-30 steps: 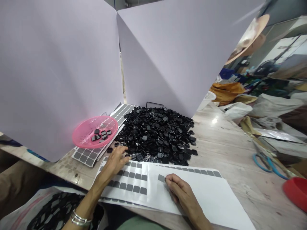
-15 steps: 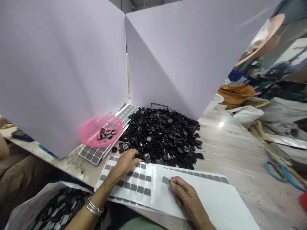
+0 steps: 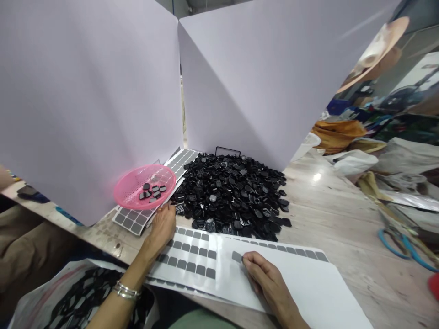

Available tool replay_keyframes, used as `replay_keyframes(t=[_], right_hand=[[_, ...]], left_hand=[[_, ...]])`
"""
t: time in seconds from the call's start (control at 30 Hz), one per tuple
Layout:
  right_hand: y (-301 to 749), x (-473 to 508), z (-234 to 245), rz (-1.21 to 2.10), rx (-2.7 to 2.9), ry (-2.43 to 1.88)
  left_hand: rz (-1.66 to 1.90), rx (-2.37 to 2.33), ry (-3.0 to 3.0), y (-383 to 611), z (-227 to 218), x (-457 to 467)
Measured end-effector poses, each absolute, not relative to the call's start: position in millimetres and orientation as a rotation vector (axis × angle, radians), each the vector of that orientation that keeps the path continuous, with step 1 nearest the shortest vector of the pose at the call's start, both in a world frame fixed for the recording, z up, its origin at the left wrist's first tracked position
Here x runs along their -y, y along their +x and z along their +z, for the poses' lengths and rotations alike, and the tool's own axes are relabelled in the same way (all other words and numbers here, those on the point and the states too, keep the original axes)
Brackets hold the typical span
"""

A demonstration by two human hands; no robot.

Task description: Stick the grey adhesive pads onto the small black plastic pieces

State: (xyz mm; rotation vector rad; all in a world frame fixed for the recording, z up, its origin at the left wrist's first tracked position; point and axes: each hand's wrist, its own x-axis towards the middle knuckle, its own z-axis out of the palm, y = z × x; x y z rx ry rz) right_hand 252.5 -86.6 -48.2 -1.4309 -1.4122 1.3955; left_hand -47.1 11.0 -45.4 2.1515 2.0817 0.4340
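Note:
My left hand (image 3: pixel 162 227) lies at the near left edge of a big pile of small black plastic pieces (image 3: pixel 231 194), fingers curled; what it holds, if anything, is hidden. It rests over the top of a white sheet (image 3: pixel 288 278) carrying rows of grey square stickers (image 3: pixel 190 262). My right hand (image 3: pixel 266 279) is on the bare part of that sheet, fingers pinched on one grey sticker (image 3: pixel 236 257). A pink basket (image 3: pixel 144 185) with several black pieces stands just beyond my left hand.
Lilac partition boards (image 3: pixel 240 77) wall off the back and left. More sticker sheets (image 3: pixel 137 219) lie under the basket. Blue-handled scissors (image 3: pixel 396 240) lie at the right on the wooden table (image 3: pixel 329 219). A bag of black pieces (image 3: pixel 82 297) sits on my lap.
My left hand has slid left from the pile's near edge toward the pink basket. The right hand has stayed on the grey sticker.

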Motion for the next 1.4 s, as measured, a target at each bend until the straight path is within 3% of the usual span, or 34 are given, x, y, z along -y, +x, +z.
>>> replay_keyframes(t=[0.4,0.63,0.93,1.13,1.27,1.4], right_hand=[[253.7,89.0,-52.9,1.382,1.408,-1.418],[255.8,88.7,-55.3,1.385,1.421,-1.42],[252.7,87.8,-49.5,1.379,1.386,-1.399],[249.5,89.2,-42.5,1.367,1.355,-1.406],[251.0,89.0,-48.6,1.454,1.17,-1.328],[253.7,87.7,-52.8,1.548,0.917,-1.215]], left_hand=[[0.703,-1.594,2.163,30.3,-51.0,-32.4],[0.883,-1.701,2.115,-12.5,-23.3,-24.9],[0.792,-1.783,2.046,-37.4,-53.0,-19.5],[0.876,-1.508,2.091,16.2,-34.0,0.6],[0.701,-1.206,2.292,45.6,-31.4,30.8],[0.526,-1.306,2.444,58.9,-40.7,44.1]])
